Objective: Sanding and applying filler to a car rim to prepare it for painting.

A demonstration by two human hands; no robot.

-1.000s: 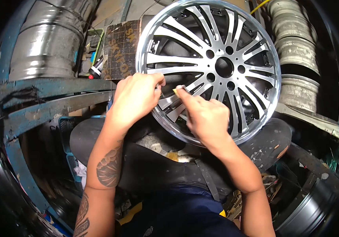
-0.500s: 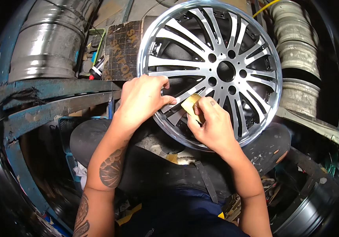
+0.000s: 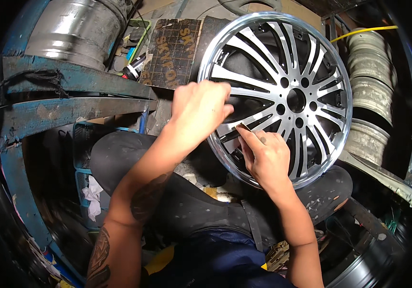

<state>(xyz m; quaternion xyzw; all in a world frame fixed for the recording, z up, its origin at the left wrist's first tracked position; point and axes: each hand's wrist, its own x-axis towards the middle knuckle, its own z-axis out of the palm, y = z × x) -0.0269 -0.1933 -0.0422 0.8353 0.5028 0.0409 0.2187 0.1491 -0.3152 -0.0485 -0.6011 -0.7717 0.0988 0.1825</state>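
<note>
The alloy wheel rim [image 3: 282, 91] leans upright against the person's knees, its polished lip and silver spoke faces bright, the recesses between spokes black. The left hand [image 3: 201, 108] rests curled on the rim's left edge, steadying it. The right hand [image 3: 268, 158] pinches a small brown scrap of sandpaper [image 3: 242, 127] against a lower-left spoke; judging by that, most spokes look finished and this corner remains.

One alloy wheel [image 3: 282, 91], two hands, three stacked bare rims [image 3: 371, 96], one steel drum [image 3: 76, 29]
</note>
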